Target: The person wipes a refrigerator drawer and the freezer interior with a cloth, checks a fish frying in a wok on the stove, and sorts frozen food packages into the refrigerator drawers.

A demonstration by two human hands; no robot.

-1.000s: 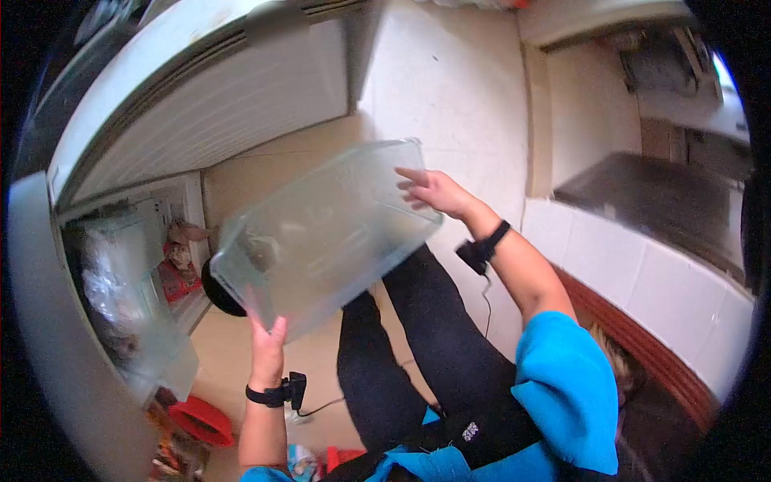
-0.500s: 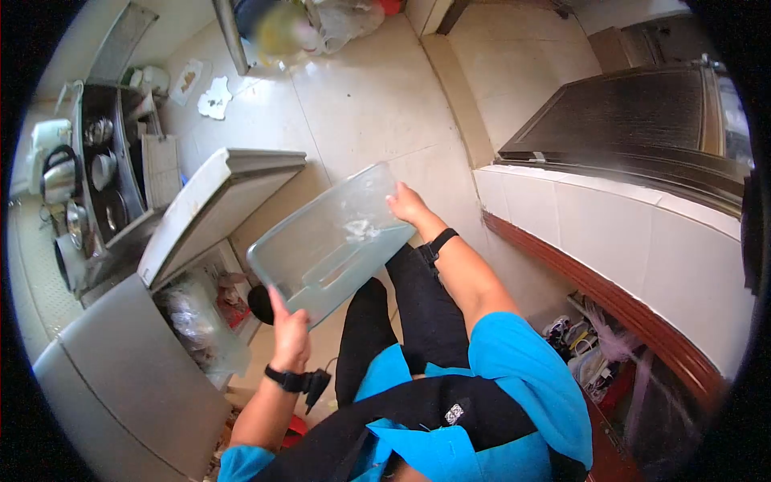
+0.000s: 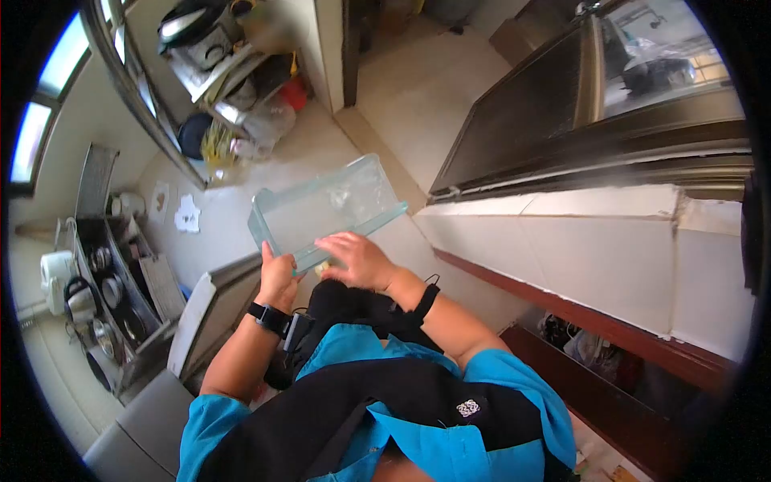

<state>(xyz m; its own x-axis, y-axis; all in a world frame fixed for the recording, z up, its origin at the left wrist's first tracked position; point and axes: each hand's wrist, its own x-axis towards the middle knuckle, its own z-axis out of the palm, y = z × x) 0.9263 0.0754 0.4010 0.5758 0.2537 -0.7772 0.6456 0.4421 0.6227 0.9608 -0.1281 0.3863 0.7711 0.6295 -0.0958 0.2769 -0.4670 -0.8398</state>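
Note:
A clear, pale green plastic bin (image 3: 321, 205) is held out in front of me, tilted, its inside showing and bits of something whitish on its wall. My left hand (image 3: 279, 277) grips its near left corner, thumb up along the edge. My right hand (image 3: 357, 261) lies at the near rim with its fingers reaching left over the edge, close to my left hand; whether it grips the rim is hard to tell. Both wrists wear black straps. The fridge door (image 3: 197, 325) stands open to the left of the bin.
A dish rack (image 3: 120, 281) with pots stands at the left. A shelf with a rice cooker (image 3: 197, 36) and bags is at the upper left. A tiled ledge (image 3: 562, 221) with a dark framed door (image 3: 522, 104) runs along the right. A white paper (image 3: 187, 214) lies on the floor.
The view has turned right, toward the doorway. My right hand has moved from the bin's far right end to its near rim, beside my left hand. The bin has turned with me.

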